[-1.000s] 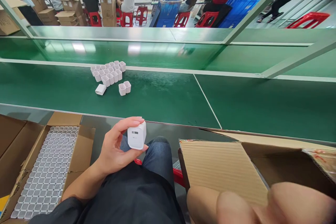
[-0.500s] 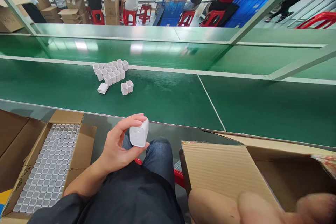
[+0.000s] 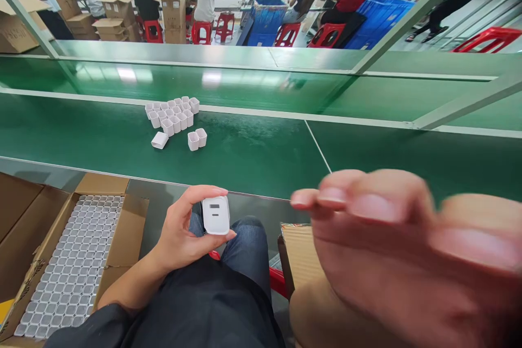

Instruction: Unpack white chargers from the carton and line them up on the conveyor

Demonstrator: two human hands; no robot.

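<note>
My left hand (image 3: 183,239) is closed round a small white charger cube (image 3: 216,216), held above my lap with its port face turned up towards me. My right hand (image 3: 387,250) is raised close to the camera at the right, large and blurred, with its fingertips pointing left. I see nothing in it, but the blur hides how the fingers are set. It covers most of the open cardboard box (image 3: 299,247) at my right knee.
A cluster of white plastic shells (image 3: 173,114) stands on the green conveyor belt (image 3: 265,157), one lying on its side. An open carton (image 3: 122,228) at my left holds rows of white shells. Several people sit on red stools among cartons and blue crates beyond.
My right hand has come up out of the right-hand box and across towards the middle. My left hand has turned the cube so that its port face shows.
</note>
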